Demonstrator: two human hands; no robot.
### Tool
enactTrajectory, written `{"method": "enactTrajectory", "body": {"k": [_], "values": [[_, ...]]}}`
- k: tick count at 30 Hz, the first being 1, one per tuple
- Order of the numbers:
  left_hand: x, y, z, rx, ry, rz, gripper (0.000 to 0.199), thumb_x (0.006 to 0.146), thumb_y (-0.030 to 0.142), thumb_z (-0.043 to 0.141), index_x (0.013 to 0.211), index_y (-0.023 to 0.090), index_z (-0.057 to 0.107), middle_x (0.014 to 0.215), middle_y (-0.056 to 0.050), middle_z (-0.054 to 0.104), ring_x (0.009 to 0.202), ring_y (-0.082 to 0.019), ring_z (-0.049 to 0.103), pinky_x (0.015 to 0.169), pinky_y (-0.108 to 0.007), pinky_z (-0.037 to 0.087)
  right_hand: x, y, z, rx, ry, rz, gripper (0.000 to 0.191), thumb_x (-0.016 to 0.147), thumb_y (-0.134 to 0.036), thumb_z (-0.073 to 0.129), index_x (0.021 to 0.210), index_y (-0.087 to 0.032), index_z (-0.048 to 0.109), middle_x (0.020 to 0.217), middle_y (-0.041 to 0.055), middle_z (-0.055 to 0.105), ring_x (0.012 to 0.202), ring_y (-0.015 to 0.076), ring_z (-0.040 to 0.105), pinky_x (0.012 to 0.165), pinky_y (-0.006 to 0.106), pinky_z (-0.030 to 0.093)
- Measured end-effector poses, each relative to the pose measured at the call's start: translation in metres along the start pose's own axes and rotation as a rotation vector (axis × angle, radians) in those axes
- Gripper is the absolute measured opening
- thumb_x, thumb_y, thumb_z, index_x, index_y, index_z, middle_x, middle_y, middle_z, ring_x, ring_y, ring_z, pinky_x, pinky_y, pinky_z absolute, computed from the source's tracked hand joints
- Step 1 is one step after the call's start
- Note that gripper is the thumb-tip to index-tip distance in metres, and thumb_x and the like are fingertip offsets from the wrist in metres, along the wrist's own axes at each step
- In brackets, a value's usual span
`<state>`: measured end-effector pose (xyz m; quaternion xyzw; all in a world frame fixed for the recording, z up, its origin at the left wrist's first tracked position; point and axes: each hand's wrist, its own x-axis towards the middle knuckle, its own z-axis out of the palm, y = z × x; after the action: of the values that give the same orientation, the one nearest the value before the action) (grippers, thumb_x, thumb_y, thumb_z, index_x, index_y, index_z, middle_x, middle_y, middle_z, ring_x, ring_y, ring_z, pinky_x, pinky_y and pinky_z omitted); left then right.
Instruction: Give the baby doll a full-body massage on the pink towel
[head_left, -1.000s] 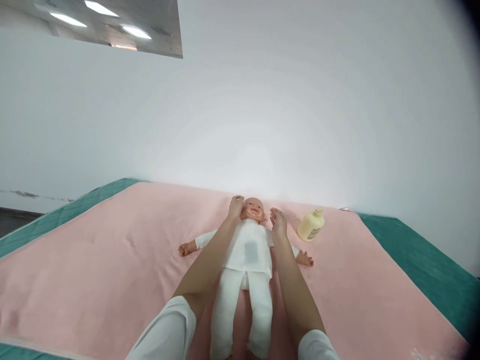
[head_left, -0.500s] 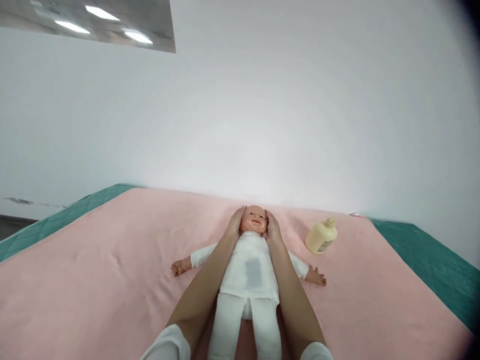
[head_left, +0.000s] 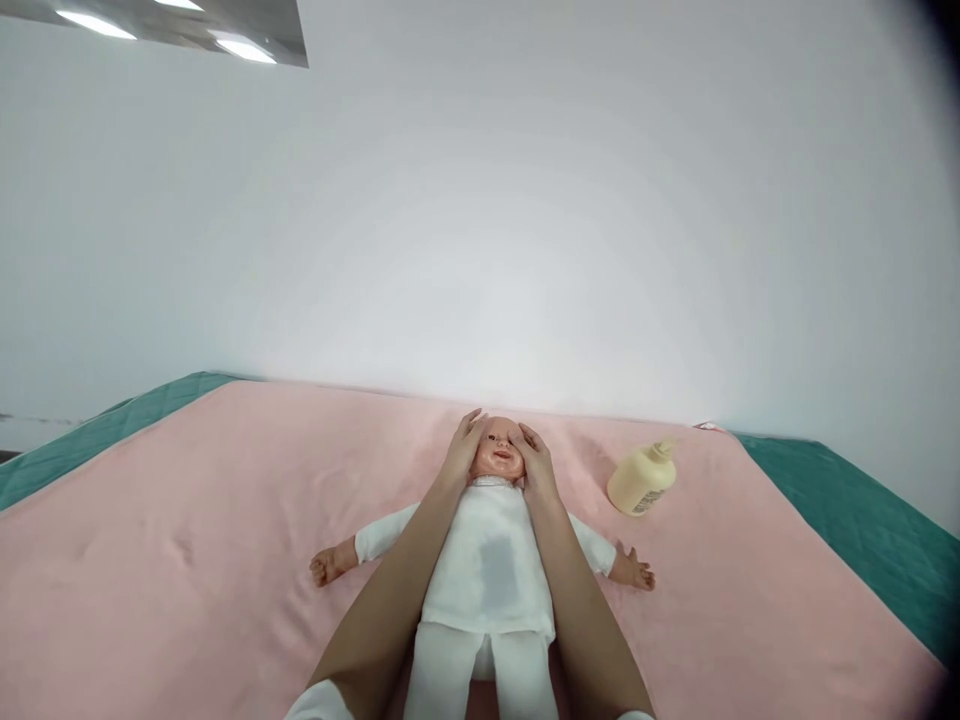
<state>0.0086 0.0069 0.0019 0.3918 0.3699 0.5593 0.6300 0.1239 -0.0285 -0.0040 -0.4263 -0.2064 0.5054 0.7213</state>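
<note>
A baby doll point(head_left: 489, 560) in a white top and trousers lies on its back on a pink blanket point(head_left: 225, 540), arms spread to both sides. My left hand point(head_left: 463, 449) rests against the left side of the doll's head, its fingers apart. On the other side of the head, my right hand point(head_left: 534, 460) touches the face, the thumb near the doll's eye and the fingers spread. Both forearms lie along the doll's body, over its sleeves. Neither hand is wrapped round anything.
A pale yellow pump bottle point(head_left: 641, 480) stands on the blanket to the right of the doll. Green padding point(head_left: 855, 510) shows beyond the blanket at both sides. A white wall point(head_left: 495, 200) rises behind.
The fingers of both hands have spread more, and my right thumb has come onto the face near the eye. The view has shifted slightly, with doll and hands lower and further left.
</note>
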Motion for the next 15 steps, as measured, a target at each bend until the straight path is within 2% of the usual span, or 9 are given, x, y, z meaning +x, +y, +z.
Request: {"method": "enactTrajectory", "body": {"k": [3, 6, 11, 15], "values": [[-0.0022, 0.0028, 0.0005, 0.052, -0.046, -0.005, 0.043, 0.071, 0.037, 0.077, 0.109, 0.019, 0.066, 0.114, -0.011, 0.066, 0.105, -0.025, 0.062, 0.094, -0.036, 0.047, -0.0001, -0.0014, -0.0013, 0.042, -0.01, 0.054, 0.05, 0.057, -0.021, 0.083, 0.104, -0.019, 0.063, 0.09, 0.0031, 0.072, 0.08, 0.0184, 0.069, 0.073, 0.03, 0.057], [-0.0021, 0.0027, -0.0003, 0.052, -0.055, -0.033, 0.047, 0.066, 0.033, 0.081, 0.109, 0.019, 0.066, 0.111, -0.013, 0.066, 0.1, -0.025, 0.064, 0.091, -0.038, 0.05, 0.0001, -0.0028, -0.0019, 0.074, -0.005, 0.088, 0.051, 0.056, -0.018, 0.084, 0.102, -0.019, 0.063, 0.09, 0.0036, 0.071, 0.079, 0.0187, 0.069, 0.073, 0.032, 0.058], [-0.0026, 0.0035, -0.0009, 0.027, -0.03, -0.061, 0.045, 0.066, 0.03, 0.081, 0.107, 0.018, 0.066, 0.109, -0.013, 0.066, 0.097, -0.025, 0.065, 0.089, -0.039, 0.051, -0.001, -0.0053, -0.0018, 0.078, -0.021, 0.094, 0.048, 0.056, -0.017, 0.084, 0.1, -0.018, 0.063, 0.089, 0.003, 0.071, 0.08, 0.0179, 0.069, 0.073, 0.03, 0.058], [-0.0056, 0.0066, 0.0008, 0.003, -0.027, -0.086, 0.043, 0.067, 0.026, 0.079, 0.108, 0.019, 0.066, 0.11, -0.013, 0.066, 0.095, -0.025, 0.065, 0.088, -0.04, 0.052, -0.0015, -0.0059, -0.0023, 0.096, -0.019, 0.119, 0.046, 0.057, -0.015, 0.082, 0.099, -0.018, 0.063, 0.09, 0.0041, 0.071, 0.08, 0.0196, 0.07, 0.073, 0.034, 0.059]]}}
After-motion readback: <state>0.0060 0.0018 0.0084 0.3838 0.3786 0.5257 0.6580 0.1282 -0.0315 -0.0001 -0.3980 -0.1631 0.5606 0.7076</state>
